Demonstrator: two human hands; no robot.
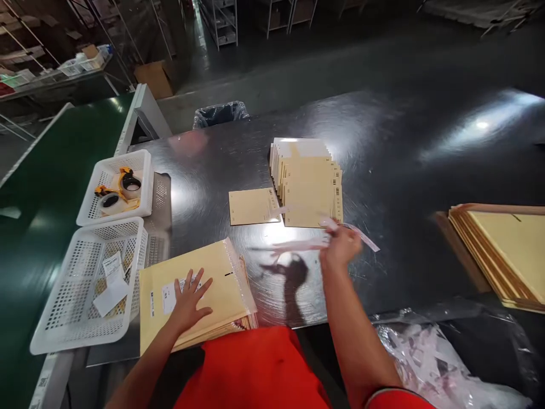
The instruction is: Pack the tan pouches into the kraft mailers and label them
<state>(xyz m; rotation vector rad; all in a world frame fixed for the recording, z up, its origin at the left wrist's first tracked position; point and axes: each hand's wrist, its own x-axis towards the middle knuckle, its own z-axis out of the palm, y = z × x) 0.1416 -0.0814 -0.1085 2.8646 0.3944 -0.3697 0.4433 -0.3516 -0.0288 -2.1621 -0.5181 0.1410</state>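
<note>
Beyond the dark, glossy tabletop (400,170) the room falls into shadow; the shelves (221,23) are cut off by the top edge, and what they carry is hard to make out. The left hand (187,304) lies open, fingers spread, on the top yellow envelope (213,287) of a stack just in front of the red shirt (255,375) — the fingers cover part of its white label (169,298), and the print is too small to read. The right hand (343,244) is closed on a thin pale strip (368,241), blurred so that its full course cannot be followed. Past it stand overlapping tan packets (313,196), with a single packet (252,207) just beside them. At left, the upper basket (147,184) holds two tape dispensers, the lower basket (57,335) some papers. The right edge crops another envelope stack (511,250) — and a clear bag of crumpled scraps (447,363) sits partly out of view below.
</note>
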